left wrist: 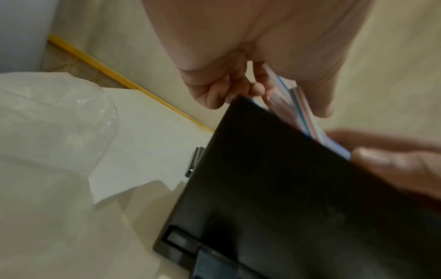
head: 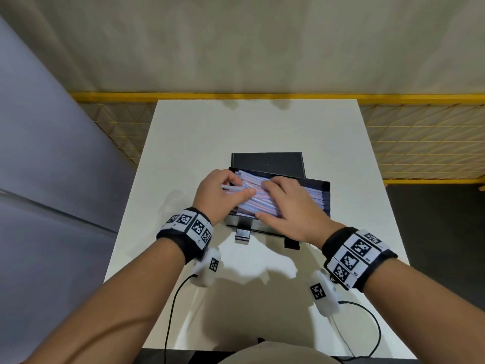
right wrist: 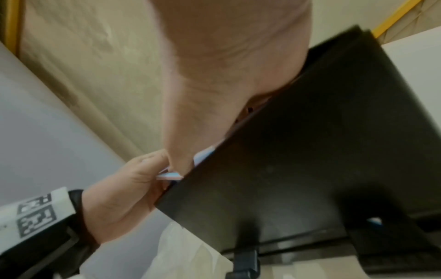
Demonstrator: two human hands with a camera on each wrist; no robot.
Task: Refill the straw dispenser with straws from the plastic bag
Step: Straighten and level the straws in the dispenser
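The straw dispenser (head: 278, 203), a black open-topped box, stands near the middle of the white bench (head: 183, 132), with its black lid (head: 266, 161) lying just behind it. Both hands are over its open top, on a bundle of straws (head: 258, 197) that lies slanted across the box, its left end poking out past the dispenser's left wall.

The left hand (head: 217, 197) has its grip curled round that left end: the thumb lies along the top of the bundle and the fingers wrap over the far side; the left wrist view shows those fingers (left wrist: 214, 94) bent at the dispenser's rim with straws between them and the thumb. The right hand (head: 291, 206) rests on the middle and right part of the bundle, fingers stretched over the top and thumb along the near side by the front wall; whether this grip truly clasps the straws or only presses on them is hard to tell, since the wrist view is blurred.

The straws are thin, pale, wrapped in white with pink and blue stripes, packed side by side. More of them lie flat inside the right part of the dispenser.

A clear plastic bag (left wrist: 47, 132) lies crumpled on the bench just left of the dispenser.
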